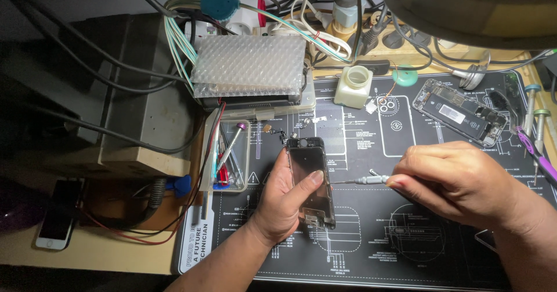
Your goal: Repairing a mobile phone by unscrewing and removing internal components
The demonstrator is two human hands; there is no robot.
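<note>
Phone screen assembly (311, 182), metal back plate exposed

- This is a small electronics repair workshop, of the kind where phones get fixed.
- A black repair mat (371, 251) printed with white phone outlines and part diagrams covers the desk (104, 248) under the fingers (316, 177).
- Beyond the fingers of the right hand lies an opened phone body (461, 113), its insides bare.
- Left of the fingers, a clear tray (227, 156) holds small screwdrivers.
- Further back, past the fingers, a power strip (371, 45) sits crowded with plugs and tangled cables.
- More precision drivers (536, 124) lie at the mat's far right edge.
- A spare phone (58, 213) rests far left on the desk.
</note>
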